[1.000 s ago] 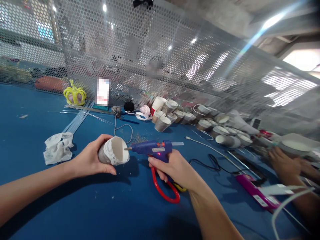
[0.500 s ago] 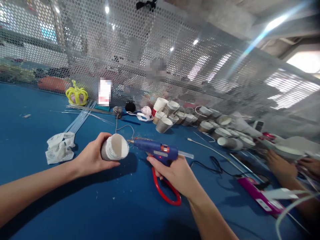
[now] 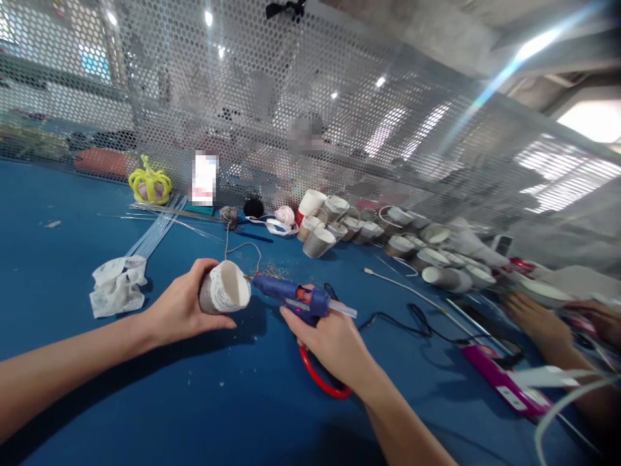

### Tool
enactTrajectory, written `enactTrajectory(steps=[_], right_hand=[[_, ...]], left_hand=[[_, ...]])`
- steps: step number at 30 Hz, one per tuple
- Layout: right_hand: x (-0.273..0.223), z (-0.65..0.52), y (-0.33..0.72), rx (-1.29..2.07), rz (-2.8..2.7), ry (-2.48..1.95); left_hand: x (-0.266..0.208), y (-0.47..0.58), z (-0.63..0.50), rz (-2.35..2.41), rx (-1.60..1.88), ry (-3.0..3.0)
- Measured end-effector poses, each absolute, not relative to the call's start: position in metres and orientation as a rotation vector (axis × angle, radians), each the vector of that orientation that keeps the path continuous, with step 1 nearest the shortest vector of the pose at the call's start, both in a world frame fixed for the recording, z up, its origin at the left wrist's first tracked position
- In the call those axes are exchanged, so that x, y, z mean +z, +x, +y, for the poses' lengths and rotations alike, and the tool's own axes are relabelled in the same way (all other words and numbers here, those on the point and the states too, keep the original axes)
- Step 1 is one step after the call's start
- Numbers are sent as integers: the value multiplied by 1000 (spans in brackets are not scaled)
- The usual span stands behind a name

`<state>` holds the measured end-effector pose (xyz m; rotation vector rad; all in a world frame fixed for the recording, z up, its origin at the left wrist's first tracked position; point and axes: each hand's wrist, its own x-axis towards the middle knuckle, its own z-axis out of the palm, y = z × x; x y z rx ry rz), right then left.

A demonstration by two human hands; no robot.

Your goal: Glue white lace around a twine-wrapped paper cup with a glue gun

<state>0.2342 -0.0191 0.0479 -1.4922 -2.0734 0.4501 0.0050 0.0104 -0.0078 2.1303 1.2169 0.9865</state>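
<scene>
head view: the left hand (image 3: 177, 307) is clamped around a lace-banded grey cup (image 3: 223, 290) at its two o'clock. the right hand (image 3: 330, 333) is closed on a blue glue gun (image 3: 286, 292) at its ten o'clock, nozzle (image 3: 251, 279) near the cup's two o'clock; whether they touch cannot be told.

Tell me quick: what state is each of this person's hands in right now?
Left hand: closed around a cup.
Right hand: closed around a glue gun.
</scene>
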Motion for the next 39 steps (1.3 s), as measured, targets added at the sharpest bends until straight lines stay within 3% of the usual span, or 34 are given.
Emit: enactTrajectory(steps=[20,39], right_hand=[[48,-19,236,144,-2226,-1354],[44,-19,238,90,-2253,-1328]], left_hand=[[-7,5,11,1267,1048,2188],[-8,4,15,1377,1099,2210]])
